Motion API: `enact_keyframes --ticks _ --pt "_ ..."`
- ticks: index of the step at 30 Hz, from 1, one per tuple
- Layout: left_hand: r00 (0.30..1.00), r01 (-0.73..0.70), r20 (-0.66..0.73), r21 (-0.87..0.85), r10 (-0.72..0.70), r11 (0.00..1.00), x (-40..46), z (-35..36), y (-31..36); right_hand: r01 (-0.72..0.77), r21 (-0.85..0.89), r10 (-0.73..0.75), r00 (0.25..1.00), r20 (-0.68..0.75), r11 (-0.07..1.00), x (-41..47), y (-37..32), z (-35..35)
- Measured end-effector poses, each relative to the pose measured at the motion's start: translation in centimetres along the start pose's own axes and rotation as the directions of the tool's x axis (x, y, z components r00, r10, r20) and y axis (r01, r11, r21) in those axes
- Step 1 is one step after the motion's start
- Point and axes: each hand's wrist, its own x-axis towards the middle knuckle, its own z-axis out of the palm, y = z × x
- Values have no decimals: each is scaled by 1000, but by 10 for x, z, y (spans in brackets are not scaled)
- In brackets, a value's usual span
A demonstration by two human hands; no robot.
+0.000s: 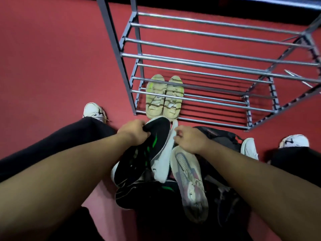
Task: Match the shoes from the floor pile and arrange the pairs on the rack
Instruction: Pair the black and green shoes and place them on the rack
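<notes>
My left hand (134, 132) grips a black shoe (147, 152) just before the rack (191, 58); my right hand (189, 139) pinches a white shoe (165, 160) beside it. A beige pair (164, 96) sits on the rack's bottom tier.

The left hand (134, 132) has its grip curled round a black shoe with green stripes (149, 150). Just right of that grip, the right hand (190, 139) pinches a white shoe (163, 162). Beyond both grips, a beige pair (164, 97) sits on the rack (217, 54).
</notes>
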Motion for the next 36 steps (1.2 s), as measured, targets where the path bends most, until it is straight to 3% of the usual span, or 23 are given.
enact_keyframes --ticks 2,5,8,11,13,16,18,20,22,23,24,26,30,33,36 --pt "997 -46 -62 -159 36 986 -12 -20 9 -14 188 34 994 -105 982 -23 -7 -21" --pt "991 -108 -122 -514 52 851 -29 -47 31 -79 399 91 996 -11 914 -59 -11 -38" --pt "993 -71 -115 -735 -20 674 -48 -56 57 -158 551 116 987 111 819 -90 -6 -33" --pt "994 60 8 -863 -106 501 -58 -32 70 -181 771 43 980 196 611 -118 3 -13" --pt "990 122 84 -903 -110 412 -65 -12 72 -128 830 32 991 131 542 -128 12 1" --pt "980 201 186 -917 -76 345 -75 18 65 -211 848 133 977 166 487 -132 33 13" --pt "967 255 226 -858 -117 446 -81 32 57 -291 824 181 956 230 486 -131 42 17" --pt "977 211 183 -717 -114 665 -79 45 43 -321 813 237 944 231 485 -130 45 22" --pt "992 62 127 -384 -13 921 -72 58 24 -313 837 309 933 183 450 -127 44 27" --pt "992 0 123 -179 23 984 -71 63 15 -315 846 344 923 169 430 -125 43 29" --pt "989 -48 140 -14 49 999 -73 69 8 -335 851 368 912 183 405 -124 41 30" --pt "972 -84 228 140 50 987 -82 79 0 -384 853 402 886 233 354 -121 35 31" --pt "957 -39 289 165 -10 986 -85 98 -6 -403 835 435 872 226 373 -115 31 31" --pt "902 -53 423 313 -89 948 -90 107 -13 -366 835 441 881 170 411 -114 33 31" --pt "840 -98 514 456 -172 885 -94 118 -25 -355 854 438 883 172 381 -117 32 28"
